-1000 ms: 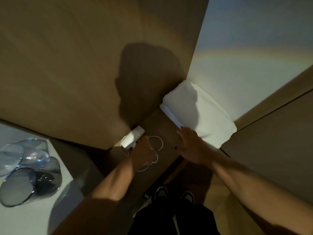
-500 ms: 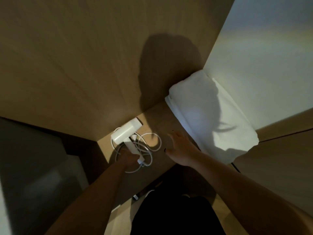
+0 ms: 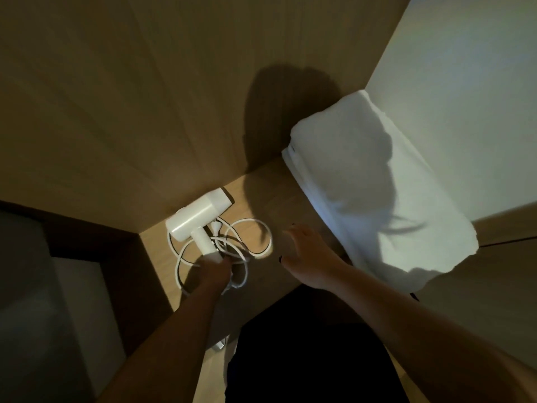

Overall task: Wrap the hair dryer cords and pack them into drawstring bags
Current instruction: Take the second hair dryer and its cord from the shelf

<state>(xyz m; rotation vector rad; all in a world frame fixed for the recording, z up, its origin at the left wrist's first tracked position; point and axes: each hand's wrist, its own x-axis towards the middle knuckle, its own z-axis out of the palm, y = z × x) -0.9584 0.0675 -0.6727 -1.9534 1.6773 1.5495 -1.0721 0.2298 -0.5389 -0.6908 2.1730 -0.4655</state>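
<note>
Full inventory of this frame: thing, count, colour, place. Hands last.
hair dryer: 1, white, on the wooden shelf against the back panel, left of centre, handle pointing toward the person
cord: 1, white, lying in loose loops on the shelf around and right of the dryer handle
folded cloth: 1, white, on the right of the shelf in the corner, partly in shadow
wooden shelf: 1, light brown, centre, bounded by wood panels
white wall: 1, upper right
dark clothing: black, bottom centre
left hand: 1, gripping the end of the dryer handle
right hand: 1, fingers spread, above the shelf between cord and cloth, holding nothing
</note>
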